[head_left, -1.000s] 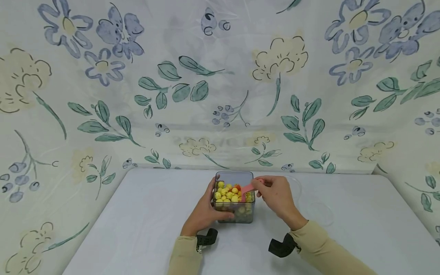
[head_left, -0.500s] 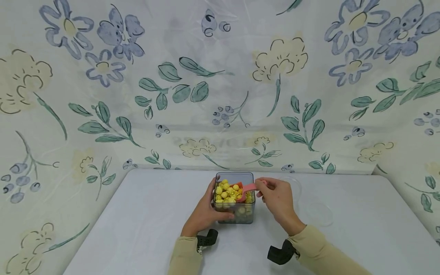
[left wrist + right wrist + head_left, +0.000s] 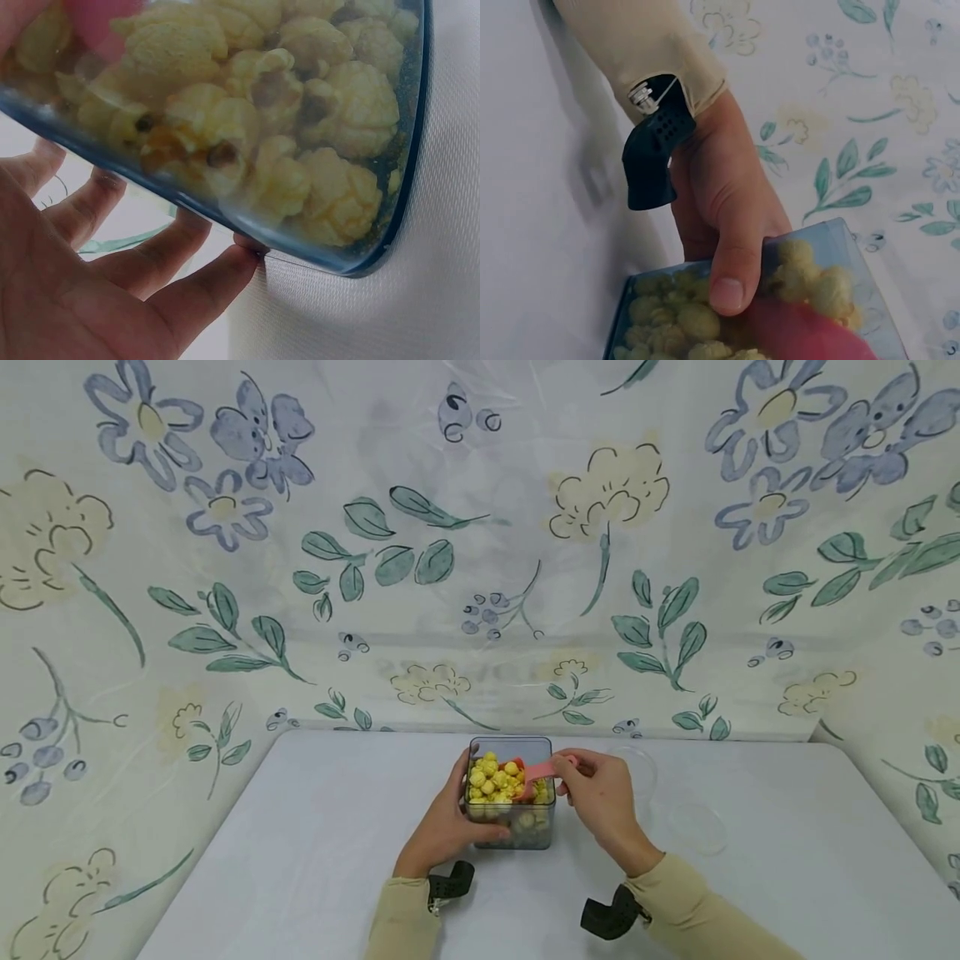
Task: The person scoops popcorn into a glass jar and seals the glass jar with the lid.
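Note:
A clear, grey-tinted square container point(image 3: 513, 746) stands on the table, filled with yellow popcorn point(image 3: 491, 777). My left hand point(image 3: 442, 827) grips it from the left, thumb across the near wall; the left wrist view shows the fingertips point(image 3: 191, 221) against another wall. My right hand point(image 3: 603, 789) pinches the handle of a pink scoop point(image 3: 542, 770) above the container's right side. The scoop's bowl sits among the popcorn, partly hidden by it. In the right wrist view, the left thumb point(image 3: 735, 274) presses the container wall, with the pink scoop point(image 3: 806, 330) blurred close by.
Two thin, transparent round pieces lie on the white table point(image 3: 322, 843) right of the container: one disc point(image 3: 697, 828) nearer and another point(image 3: 641, 768) partly behind the right hand. A floral-patterned sheet point(image 3: 525, 610) rises behind the table and at both sides.
The scoop's bowl has tilted and shifted slightly left, with its reddish rim showing and popcorn heaped around it. My right wrist has dropped a little. The left hand keeps its hold.

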The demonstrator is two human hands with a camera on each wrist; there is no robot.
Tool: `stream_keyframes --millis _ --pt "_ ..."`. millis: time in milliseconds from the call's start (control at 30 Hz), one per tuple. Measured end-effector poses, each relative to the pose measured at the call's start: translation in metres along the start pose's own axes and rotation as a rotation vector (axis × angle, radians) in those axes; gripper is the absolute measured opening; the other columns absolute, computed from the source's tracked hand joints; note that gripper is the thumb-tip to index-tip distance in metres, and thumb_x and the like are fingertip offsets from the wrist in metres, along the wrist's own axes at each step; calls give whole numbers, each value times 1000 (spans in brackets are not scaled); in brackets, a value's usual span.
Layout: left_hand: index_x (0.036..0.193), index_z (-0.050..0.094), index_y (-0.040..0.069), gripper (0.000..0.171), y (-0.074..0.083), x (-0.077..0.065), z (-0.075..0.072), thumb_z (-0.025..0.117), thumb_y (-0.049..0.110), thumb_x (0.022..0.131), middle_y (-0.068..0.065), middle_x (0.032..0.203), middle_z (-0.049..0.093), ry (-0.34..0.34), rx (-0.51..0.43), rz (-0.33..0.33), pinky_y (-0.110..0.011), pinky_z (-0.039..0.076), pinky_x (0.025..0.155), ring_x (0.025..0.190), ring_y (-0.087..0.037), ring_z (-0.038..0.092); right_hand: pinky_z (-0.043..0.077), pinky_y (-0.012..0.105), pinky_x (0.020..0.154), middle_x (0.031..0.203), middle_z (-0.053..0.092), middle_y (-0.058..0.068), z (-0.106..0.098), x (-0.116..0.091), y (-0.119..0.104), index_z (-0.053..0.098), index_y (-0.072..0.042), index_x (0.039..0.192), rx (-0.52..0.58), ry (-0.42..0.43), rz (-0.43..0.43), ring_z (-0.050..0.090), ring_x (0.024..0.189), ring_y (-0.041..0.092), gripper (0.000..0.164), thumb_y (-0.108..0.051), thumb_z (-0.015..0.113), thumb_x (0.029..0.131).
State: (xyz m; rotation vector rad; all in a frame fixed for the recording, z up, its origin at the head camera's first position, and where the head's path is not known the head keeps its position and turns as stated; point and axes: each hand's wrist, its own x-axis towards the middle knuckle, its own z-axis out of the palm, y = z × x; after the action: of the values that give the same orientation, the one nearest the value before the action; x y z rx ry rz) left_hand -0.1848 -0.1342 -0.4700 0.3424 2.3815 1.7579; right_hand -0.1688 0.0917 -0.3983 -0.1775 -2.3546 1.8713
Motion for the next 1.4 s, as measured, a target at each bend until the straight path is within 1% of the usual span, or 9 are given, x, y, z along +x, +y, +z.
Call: stream_keyframes --millis 167,400,600,733,833,1033,1267,1333,1400 --pt "163 6 23 129 0 0 0 95 28 69 -10 165 22 -8 21 18 -55 31 114 144 -32 35 47 22 52 75 66 11 -1 0 2 73 3 108 32 13 37 57 62 17 20 -13 68 97" --pt "163 6 25 129 0 1 -1 95 23 70 -6 165 24 -5 2 29 -54 29 116 145 -29 34 45 22 51 73 66 9 2 0 2 73 3 107 59 2 5 58 61 18 19 -12 69 96" --pt "163 6 24 129 0 1 -1 95 23 70 -9 166 21 -9 -8 23 -54 32 114 144 -31 36 45 22 50 72 66 9 1 0 2 74 3 105 37 0 5 58 62 19 18 -12 69 96" --pt "163 6 24 128 1 0 -1 95 25 70 -10 166 20 -15 1 38 -55 31 114 145 -32 34 46 22 51 75 68 11 1 0 2 74 3 107 40 -4 12 59 62 19 19 -12 69 96" --pt "163 6 22 128 1 0 -1 94 24 71 -10 165 22 -12 -2 38 -54 31 114 144 -32 35 45 22 51 74 68 11 1 0 2 74 3 107 39 -16 10 59 62 19 19 -12 69 96" --pt "163 9 23 127 2 0 1 95 17 70 -10 159 35 0 -53 5 -52 39 110 137 -32 44 43 22 50 69 66 8 -2 -1 2 74 4 105 25 -28 -6 56 59 16 18 -12 69 96" --pt "163 8 26 129 1 1 0 95 19 68 -6 161 31 -11 -54 7 -51 36 112 139 -29 43 42 21 49 70 65 8 2 0 1 73 5 107 46 -27 29 55 58 14 19 -11 68 96" --pt "163 7 26 130 1 0 0 96 19 68 -6 158 35 -10 -62 6 -51 37 111 137 -29 44 42 21 49 71 66 8 3 0 0 73 4 108 36 -27 38 56 58 14 20 -12 69 96" --pt "163 7 26 130 0 1 -1 95 20 69 -7 159 33 -11 -52 13 -52 36 112 138 -30 43 44 21 51 72 67 9 2 0 0 73 4 108 44 -19 43 56 59 15 20 -12 69 96"
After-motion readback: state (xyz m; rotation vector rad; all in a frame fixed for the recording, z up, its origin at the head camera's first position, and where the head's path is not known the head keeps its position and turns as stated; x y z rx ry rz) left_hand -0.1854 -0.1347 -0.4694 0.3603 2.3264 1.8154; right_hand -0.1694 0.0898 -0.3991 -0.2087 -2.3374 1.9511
